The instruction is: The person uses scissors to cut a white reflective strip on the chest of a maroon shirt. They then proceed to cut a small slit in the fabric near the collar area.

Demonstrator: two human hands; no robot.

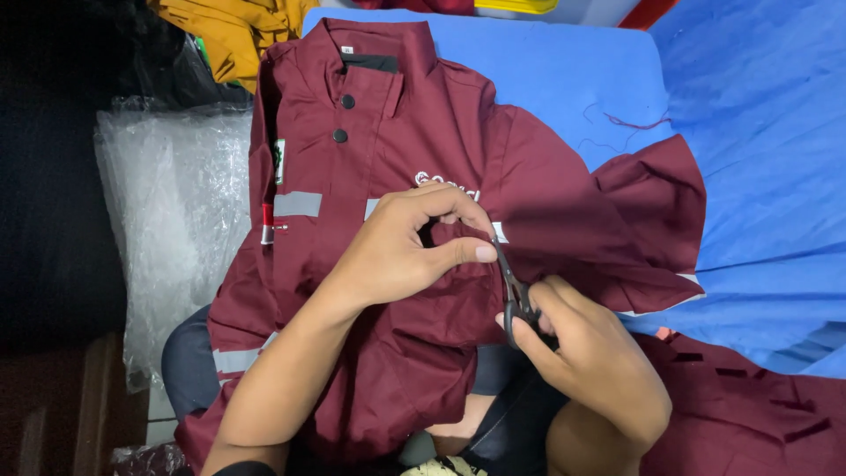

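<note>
A maroon work jacket [414, 132] with grey reflective strips, dark buttons and white chest stitching lies spread over my lap and a blue sheet. My left hand [401, 247] pinches a fold of the jacket's front fabric between thumb and fingers, near a reflective strip. My right hand [586, 361] grips small black scissors [514, 291], whose blades point up toward the pinched fabric beside my left thumb.
A blue sheet [749, 132] covers the surface to the right, with a loose maroon thread [630, 123] on it. Clear bubble-wrap bags [172, 220] stand at the left. Yellow-orange garments [233, 31] are piled at the top left. More maroon cloth [749, 414] lies at bottom right.
</note>
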